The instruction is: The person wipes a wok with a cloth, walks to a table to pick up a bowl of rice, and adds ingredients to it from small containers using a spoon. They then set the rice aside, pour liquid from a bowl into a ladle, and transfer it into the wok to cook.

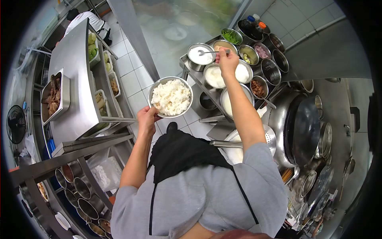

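Observation:
A metal bowl of cooked white rice (171, 97) is held out over the floor by my left hand (147, 117), thumb and fingers pinching its lower left rim. My right hand (227, 59) grips the handle of a metal spoon (211, 52). The spoon's head lies over a steel container of white powder (200, 54). Beneath my right hand and forearm are more containers of white powdery contents (215, 76), partly covered by the arm. Just behind the hand, a container with pale tan contents (225, 46) shows in part.
Chopped greens (230, 36), diced purple onion (261, 51) and capped bottles (258, 27) stand beyond my right hand. A large wok (304, 127) is at the right. On the left, a steel counter (75, 79) bears a pan of browned meat (53, 95). Another person (85, 22) bends at the far left.

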### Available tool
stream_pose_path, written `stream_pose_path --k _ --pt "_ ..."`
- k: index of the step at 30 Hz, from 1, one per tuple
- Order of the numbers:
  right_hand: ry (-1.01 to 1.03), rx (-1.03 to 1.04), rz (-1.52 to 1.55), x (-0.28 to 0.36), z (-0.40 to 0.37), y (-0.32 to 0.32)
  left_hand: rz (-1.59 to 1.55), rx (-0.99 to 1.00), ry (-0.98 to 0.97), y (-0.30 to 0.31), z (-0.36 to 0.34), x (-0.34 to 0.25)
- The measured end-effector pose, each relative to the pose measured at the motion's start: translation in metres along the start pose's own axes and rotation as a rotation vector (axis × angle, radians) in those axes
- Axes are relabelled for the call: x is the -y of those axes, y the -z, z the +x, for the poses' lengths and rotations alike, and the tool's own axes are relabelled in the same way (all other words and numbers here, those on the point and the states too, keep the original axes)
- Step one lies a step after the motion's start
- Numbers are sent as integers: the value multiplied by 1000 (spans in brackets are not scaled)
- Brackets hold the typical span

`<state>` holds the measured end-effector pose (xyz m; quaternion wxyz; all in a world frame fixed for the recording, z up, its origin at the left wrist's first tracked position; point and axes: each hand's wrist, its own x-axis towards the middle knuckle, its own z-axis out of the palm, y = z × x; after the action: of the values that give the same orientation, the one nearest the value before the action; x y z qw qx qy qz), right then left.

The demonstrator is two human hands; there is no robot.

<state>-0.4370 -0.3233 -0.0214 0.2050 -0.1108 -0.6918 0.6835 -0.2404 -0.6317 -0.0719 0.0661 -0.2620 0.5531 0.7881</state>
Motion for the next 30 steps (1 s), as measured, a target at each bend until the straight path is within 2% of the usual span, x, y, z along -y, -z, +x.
stream_pose_path --k 2,5,9,11,13,15,17,20,24,30 --pt "-181 -86 164 10 -2 9 6 14 -12 -3 7 -1" --pt "-313 -150 364 32 -9 28 -25 17 -38 -26 5 -15" --pt "-288 -122 411 56 -21 55 -35 68 -75 -41 22 -19" --pt "-257 -71 414 77 -36 62 -32 83 -96 -55 21 -23" --pt "-37 8 285 90 -51 64 -52 94 -107 -67 28 -22" --pt "300 -38 -27 98 -65 63 -78 97 -92 -79 33 -21" --pt "348 -115 -14 102 -71 66 -91 122 -87 -89 29 -27" --pt "354 -135 -152 98 -79 84 -126 127 -57 -91 33 -21" --pt "370 -10 -351 74 -94 103 -145 131 -63 -75 28 -22" --pt "443 8 -552 54 -114 91 -95 96 -62 -39 27 -18"
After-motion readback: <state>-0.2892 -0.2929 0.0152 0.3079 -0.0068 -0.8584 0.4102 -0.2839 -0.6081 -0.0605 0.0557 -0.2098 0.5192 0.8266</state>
